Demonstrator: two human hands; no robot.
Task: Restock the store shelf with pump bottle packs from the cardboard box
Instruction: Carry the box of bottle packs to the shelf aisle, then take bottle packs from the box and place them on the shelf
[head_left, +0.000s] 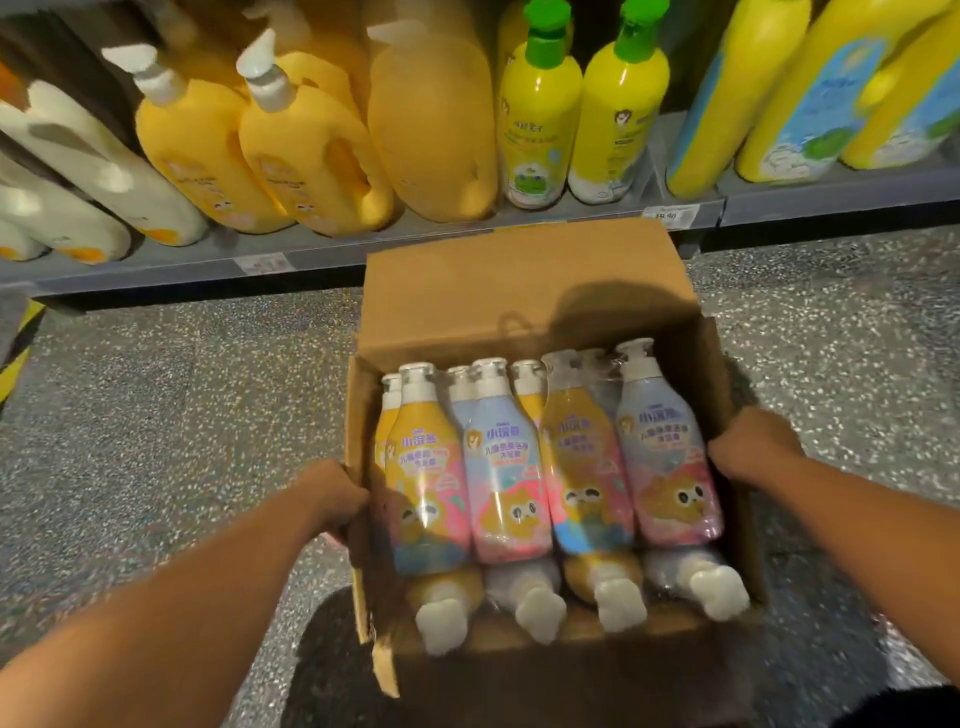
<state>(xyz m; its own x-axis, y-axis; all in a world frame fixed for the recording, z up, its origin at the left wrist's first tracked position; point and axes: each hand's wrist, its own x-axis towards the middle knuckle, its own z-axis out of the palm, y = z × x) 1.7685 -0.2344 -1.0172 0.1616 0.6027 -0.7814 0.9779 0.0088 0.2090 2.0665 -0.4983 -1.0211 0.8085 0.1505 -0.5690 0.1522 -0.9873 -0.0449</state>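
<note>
An open cardboard box (519, 291) sits in front of me over the speckled floor, its far flap standing up. Inside lie several plastic-wrapped pump bottle packs (545, 467), orange and blue bottles with cartoon labels and white pumps. More white pump heads (540, 616) poke out at the near end. My left hand (332, 499) grips the box's left wall. My right hand (753, 447) grips the right wall. The low grey store shelf (311, 249) runs behind the box.
The shelf holds large yellow pump bottles (311, 150), white bottles (67, 171) at left, green-capped yellow bottles (540, 114) and tall yellow-blue bottles (810, 98) at right. Price tags (675, 213) hang on the shelf edge. A yellow-black floor stripe (18, 353) lies far left.
</note>
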